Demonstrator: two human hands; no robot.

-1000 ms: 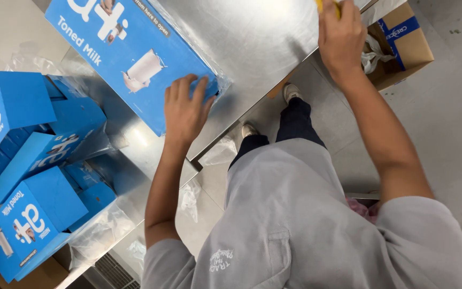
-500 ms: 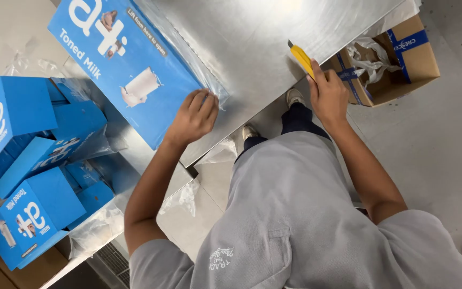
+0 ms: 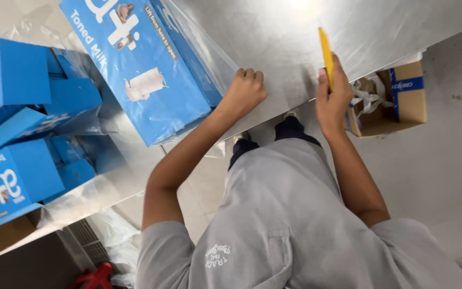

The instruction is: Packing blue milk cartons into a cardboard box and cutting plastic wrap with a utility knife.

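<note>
Left hand [image 3: 244, 91] clenched against the plastic-wrapped blue carton [image 3: 145, 69] at upper left on the tabletop [image 3: 295, 43], right hand [image 3: 332, 99] grasping a yellow cutter [image 3: 325, 53]; wrap uncut, opening not begun.

Counted: one large blue carton [image 3: 145, 69] at the left hand [image 3: 244, 91]. Three smaller blue cartons [image 3: 12, 182], as far as could be told, stacked well beyond the left hand. One yellow cutter [image 3: 325, 56] in the right hand [image 3: 333, 99]. One open cardboard box [image 3: 397, 99] just beside the right hand.
</note>
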